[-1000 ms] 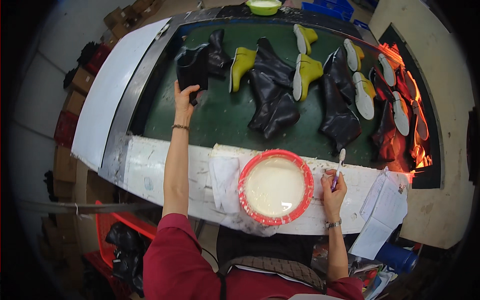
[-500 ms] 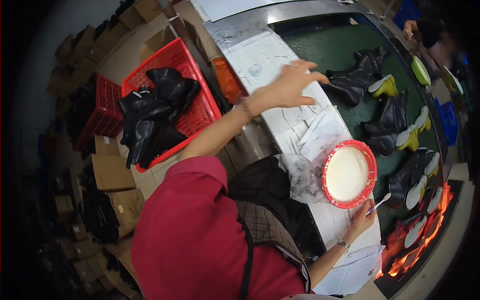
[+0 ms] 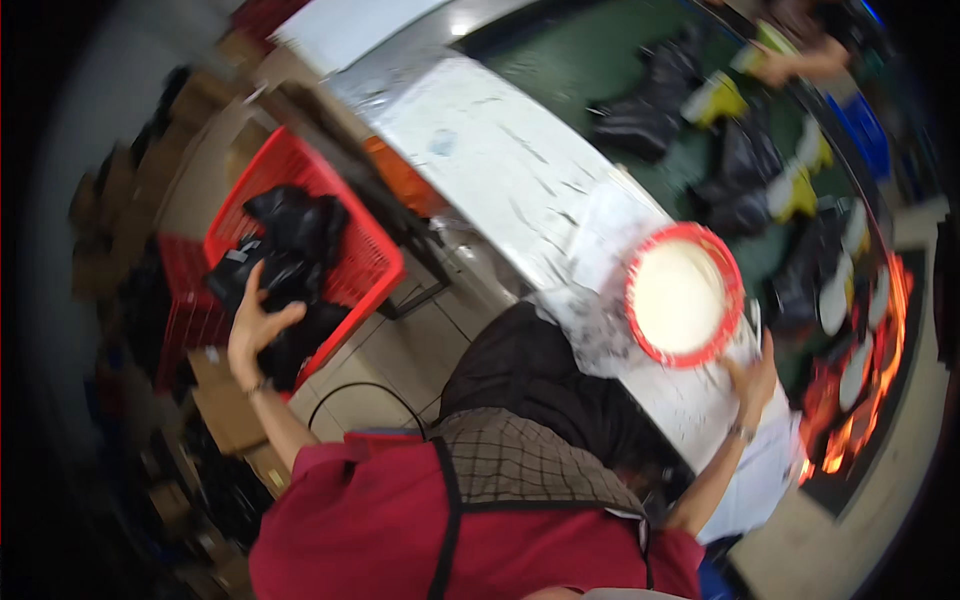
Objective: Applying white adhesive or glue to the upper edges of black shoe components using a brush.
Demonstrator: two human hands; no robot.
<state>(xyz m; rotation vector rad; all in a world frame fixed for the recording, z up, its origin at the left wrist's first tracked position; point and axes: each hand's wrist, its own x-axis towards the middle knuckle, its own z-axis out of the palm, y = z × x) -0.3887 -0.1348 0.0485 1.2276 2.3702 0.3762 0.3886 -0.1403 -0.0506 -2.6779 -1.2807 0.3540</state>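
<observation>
My left hand reaches over the red plastic basket, fingers spread and holding nothing. It is at the edge of the black boots piled inside; whether it touches them I cannot tell. My right hand is closed on a thin stick-like brush with a white tip, partly blurred. Just beside that hand stands a red-rimmed bowl with cream-white liquid in it. The bowl rests on a white-topped bench, next to a stained cloth or plastic sheet.
Beyond the bench, a green conveyor belt carries black boots and yellow-and-white soles. An orange-glowing heater is at the belt's right end. Across it, another person's hand holds a sole. Cardboard boxes stand at left.
My left hand has swung from above the bench to the basket of boots on the left. My right hand still holds the brush, now pointing upward. The view has turned.
</observation>
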